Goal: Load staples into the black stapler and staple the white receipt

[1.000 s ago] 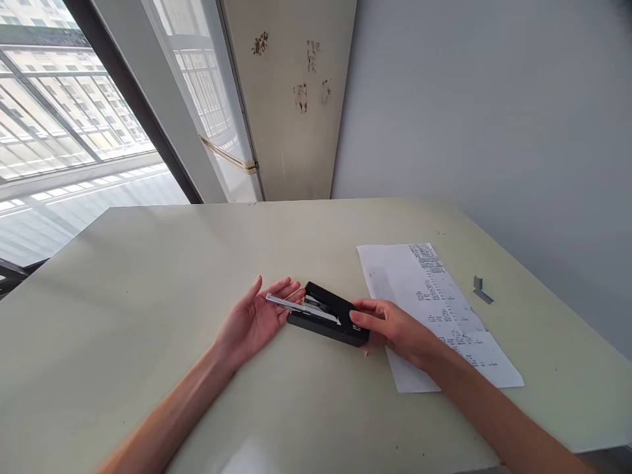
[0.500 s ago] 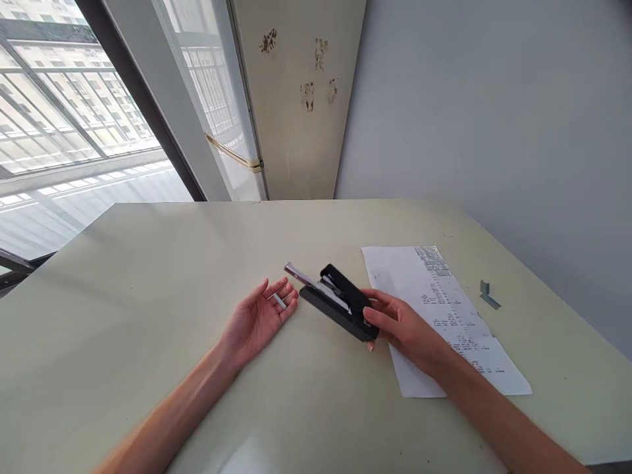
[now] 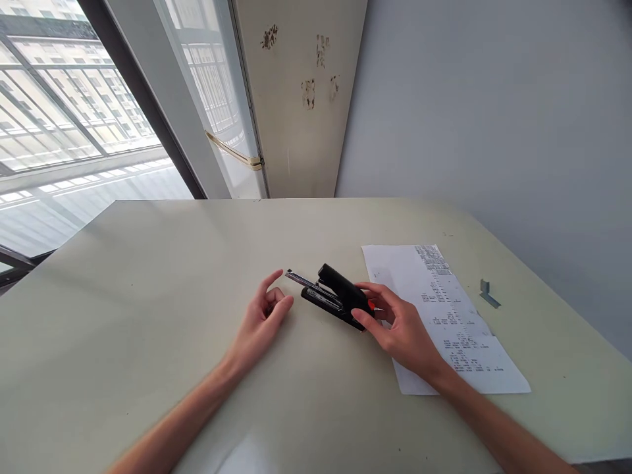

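Observation:
My right hand (image 3: 395, 329) holds a black stapler (image 3: 340, 296) by its rear end, thumb on the near side and fingers behind. The stapler is opened up, with its metal magazine (image 3: 302, 280) sticking out to the left between the cover and the base. Just left of the magazine's tip is my left hand (image 3: 261, 322), index finger stretched toward it and the other fingers curled in, thumb over them. The strip of staples that lay on those fingers is now hidden inside them.
Printed paper sheets (image 3: 419, 270) lie on the pale table (image 3: 148, 316), partly under my right hand and forearm. A small grey bent piece (image 3: 488, 295) rests farther right. A wall (image 3: 484, 118) borders the right side, with a glass door (image 3: 212, 99) beyond the table.
My left hand has turned from palm up, with a staple strip on its fingers, to curled with the index finger out. My right hand has rolled the stapler slightly.

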The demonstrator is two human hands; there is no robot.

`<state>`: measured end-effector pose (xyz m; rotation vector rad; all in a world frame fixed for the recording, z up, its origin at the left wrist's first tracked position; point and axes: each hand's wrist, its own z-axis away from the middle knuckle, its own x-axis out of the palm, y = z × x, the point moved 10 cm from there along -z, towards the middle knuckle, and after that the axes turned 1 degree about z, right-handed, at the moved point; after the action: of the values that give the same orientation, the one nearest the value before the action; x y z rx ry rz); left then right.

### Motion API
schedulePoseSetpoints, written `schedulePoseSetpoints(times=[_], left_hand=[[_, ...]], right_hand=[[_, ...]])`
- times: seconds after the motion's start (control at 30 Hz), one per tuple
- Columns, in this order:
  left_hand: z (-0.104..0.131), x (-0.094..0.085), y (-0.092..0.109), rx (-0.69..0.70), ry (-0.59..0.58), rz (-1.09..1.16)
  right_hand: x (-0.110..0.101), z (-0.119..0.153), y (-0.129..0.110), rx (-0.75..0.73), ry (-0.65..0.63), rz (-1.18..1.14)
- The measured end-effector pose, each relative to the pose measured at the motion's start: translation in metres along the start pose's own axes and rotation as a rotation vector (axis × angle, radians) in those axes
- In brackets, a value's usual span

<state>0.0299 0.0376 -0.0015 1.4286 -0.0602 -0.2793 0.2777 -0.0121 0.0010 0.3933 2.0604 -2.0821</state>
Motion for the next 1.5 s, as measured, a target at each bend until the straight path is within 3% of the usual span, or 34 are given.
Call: schedulePoseSetpoints(times=[0.2,0.37,0.5,0.6,0.73,0.83,1.0,1.1,1.23,1.5], left_hand=[[0.006,0.020,0.012,0.219,-0.141,-0.290],[0.012,0.030,0.014,0.279,-0.231,-0.397],[0.008,0.024,0.011,0.162,-0.208,-0.139],[0.007,0.023,0.001,-0.028,-0.193,0.309],[0.019,0.040,-0.009,-0.281,-0.211,0.888],[0.035,0.060,-0.014,-0.420,-0.247,1.075],[0.050,0.081,-0.021,-0.506,-0.303,1.125],[0.051,0.086,-0.021,-0.508,-0.328,1.113],[0.055,0.094,-0.013,-0.472,-0.421,1.132],[0.070,0.112,-0.005,-0.447,-0.616,1.093]], right_hand=[[0.002,0.003,-0.005,-0.056,0.010,0.087],[0.003,0.003,-0.005,-0.060,0.009,0.118],[0.003,0.004,-0.006,-0.091,0.037,0.184],[0.005,0.005,-0.007,-0.138,0.046,0.251],[0.010,0.007,-0.018,-0.281,0.042,0.348],[0.012,0.010,-0.030,-0.390,0.040,0.435],[0.012,0.025,-0.058,-0.654,0.070,0.463],[0.025,0.037,-0.067,-0.779,-0.027,0.480],[0.046,0.046,-0.068,-0.844,-0.160,0.532],[0.059,0.052,-0.072,-0.900,-0.201,0.582]])
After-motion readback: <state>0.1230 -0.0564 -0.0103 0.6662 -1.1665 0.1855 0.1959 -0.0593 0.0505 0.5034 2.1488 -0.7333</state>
